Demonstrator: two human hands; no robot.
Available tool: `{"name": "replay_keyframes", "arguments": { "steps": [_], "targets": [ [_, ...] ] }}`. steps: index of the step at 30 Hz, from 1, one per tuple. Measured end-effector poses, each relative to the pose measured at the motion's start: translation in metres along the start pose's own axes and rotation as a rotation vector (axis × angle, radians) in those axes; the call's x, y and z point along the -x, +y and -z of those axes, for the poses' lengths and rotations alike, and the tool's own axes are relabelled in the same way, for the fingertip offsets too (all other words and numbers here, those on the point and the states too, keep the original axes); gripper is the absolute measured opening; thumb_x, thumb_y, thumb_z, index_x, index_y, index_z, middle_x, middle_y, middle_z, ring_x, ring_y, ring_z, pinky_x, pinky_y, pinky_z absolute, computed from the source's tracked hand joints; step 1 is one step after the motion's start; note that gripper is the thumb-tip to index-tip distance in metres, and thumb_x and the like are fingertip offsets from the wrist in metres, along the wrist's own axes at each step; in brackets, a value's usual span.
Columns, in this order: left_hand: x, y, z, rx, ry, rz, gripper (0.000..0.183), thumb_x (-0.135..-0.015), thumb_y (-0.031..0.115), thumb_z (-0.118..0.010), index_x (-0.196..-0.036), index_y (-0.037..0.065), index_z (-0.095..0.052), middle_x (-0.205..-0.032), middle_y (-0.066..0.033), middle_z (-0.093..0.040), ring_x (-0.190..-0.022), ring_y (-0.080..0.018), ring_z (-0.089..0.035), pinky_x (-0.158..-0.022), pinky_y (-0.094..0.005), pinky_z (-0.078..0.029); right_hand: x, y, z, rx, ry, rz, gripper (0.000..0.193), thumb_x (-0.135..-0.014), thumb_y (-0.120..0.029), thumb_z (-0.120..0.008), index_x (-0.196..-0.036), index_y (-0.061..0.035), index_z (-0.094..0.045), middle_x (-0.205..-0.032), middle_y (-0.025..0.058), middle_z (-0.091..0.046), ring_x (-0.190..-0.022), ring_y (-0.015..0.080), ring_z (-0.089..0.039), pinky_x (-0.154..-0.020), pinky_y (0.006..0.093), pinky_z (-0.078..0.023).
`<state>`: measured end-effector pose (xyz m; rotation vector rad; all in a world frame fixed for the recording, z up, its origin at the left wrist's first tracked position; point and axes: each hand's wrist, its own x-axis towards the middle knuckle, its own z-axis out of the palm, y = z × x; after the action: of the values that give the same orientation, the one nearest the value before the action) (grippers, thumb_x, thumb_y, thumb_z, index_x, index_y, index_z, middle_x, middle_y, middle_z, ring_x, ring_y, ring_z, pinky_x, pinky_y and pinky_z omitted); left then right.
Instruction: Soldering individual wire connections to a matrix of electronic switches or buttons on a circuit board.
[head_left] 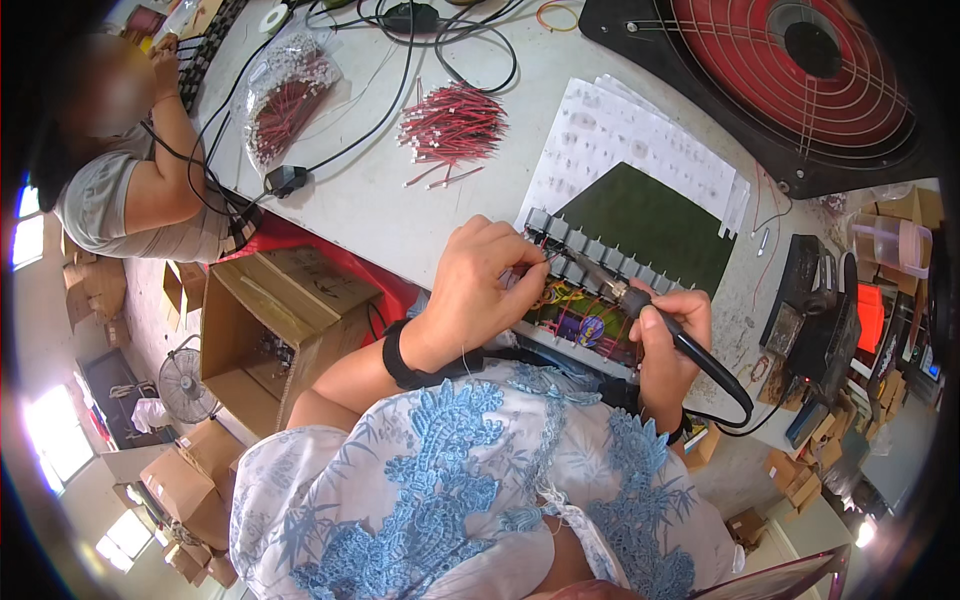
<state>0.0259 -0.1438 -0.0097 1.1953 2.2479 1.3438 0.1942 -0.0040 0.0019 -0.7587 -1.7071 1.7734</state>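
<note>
My right hand [672, 335] grips a soldering iron [634, 299] by its black handle, its metal tip angled up and left onto a row of grey block-like components [610, 262]. My left hand [478, 290] is closed in a pinch at the left end of that row, on what looks like a thin red wire; the fingers partly hide it. Below the row, close to my body, lies a circuit board assembly [590, 325] with coloured wires and round coil-like parts. A dark green mat [650, 225] lies just beyond the components.
Printed sheets [600, 125] lie under the mat. A heap of red wires [455, 122] and a plastic bag of wires [290, 100] sit farther left, among black cables. A large fan [810, 50] stands far right, a black iron stand [805, 300] right. A co-worker [140, 190] sits left.
</note>
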Motion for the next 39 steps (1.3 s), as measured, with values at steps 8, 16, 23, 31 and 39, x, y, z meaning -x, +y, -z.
{"name": "replay_keyframes", "arguments": {
  "steps": [8,16,23,31,39],
  "targets": [
    [-0.001,0.001,0.000,-0.022,0.019,-0.025,0.004,-0.072,0.006,-0.070,-0.074,0.006,-0.066,-0.069,-0.0046,-0.058,-0.068,-0.0227,-0.050,-0.066,-0.0345,-0.040,0.001,-0.003,0.004,-0.060,0.101,-0.047,0.016,-0.084,0.001,-0.057,-0.094,-0.0042,-0.046,-0.067,-0.0008,-0.046,-0.056,0.0048,-0.047,-0.103,0.0505,-0.042],
    [-0.001,0.006,0.001,-0.120,0.012,-0.045,0.006,-0.073,0.008,-0.072,-0.076,0.008,-0.067,-0.071,-0.0043,-0.060,-0.069,-0.0236,-0.052,-0.066,-0.0352,-0.039,0.001,-0.001,0.006,-0.047,0.090,-0.014,0.016,-0.084,-0.001,-0.058,-0.094,-0.0043,-0.046,-0.066,-0.0009,-0.046,-0.055,0.0049,-0.048,-0.103,0.0513,-0.042],
    [0.004,0.005,-0.001,-0.277,0.113,-0.234,0.012,-0.074,0.011,-0.075,-0.085,0.011,-0.070,-0.076,-0.0007,-0.062,-0.075,-0.0202,-0.051,-0.072,-0.0336,-0.036,0.005,0.002,0.011,-0.058,0.088,0.023,0.012,-0.086,-0.001,-0.055,-0.092,-0.0019,-0.045,-0.079,0.0052,-0.046,-0.059,0.0106,-0.049,-0.100,0.0510,-0.044],
    [0.000,0.009,-0.010,-0.179,0.077,-0.187,0.011,-0.072,0.008,-0.073,-0.081,0.012,-0.068,-0.079,0.0002,-0.062,-0.075,-0.0201,-0.052,-0.073,-0.0331,-0.036,0.007,0.005,0.012,-0.058,0.087,0.009,0.015,-0.084,-0.001,-0.058,-0.094,-0.0033,-0.046,-0.076,0.0020,-0.047,-0.058,0.0063,-0.049,-0.103,0.0534,-0.040],
    [-0.008,0.015,-0.010,-0.239,-0.010,-0.176,0.008,-0.072,0.009,-0.069,-0.077,0.010,-0.064,-0.074,-0.0015,-0.058,-0.073,-0.0227,-0.051,-0.070,-0.0354,-0.037,0.007,0.008,0.011,-0.048,0.045,0.039,0.018,-0.082,0.003,-0.058,-0.094,-0.0026,-0.047,-0.079,0.0033,-0.046,-0.061,0.0059,-0.048,-0.104,0.0547,-0.039]
  ]
}}
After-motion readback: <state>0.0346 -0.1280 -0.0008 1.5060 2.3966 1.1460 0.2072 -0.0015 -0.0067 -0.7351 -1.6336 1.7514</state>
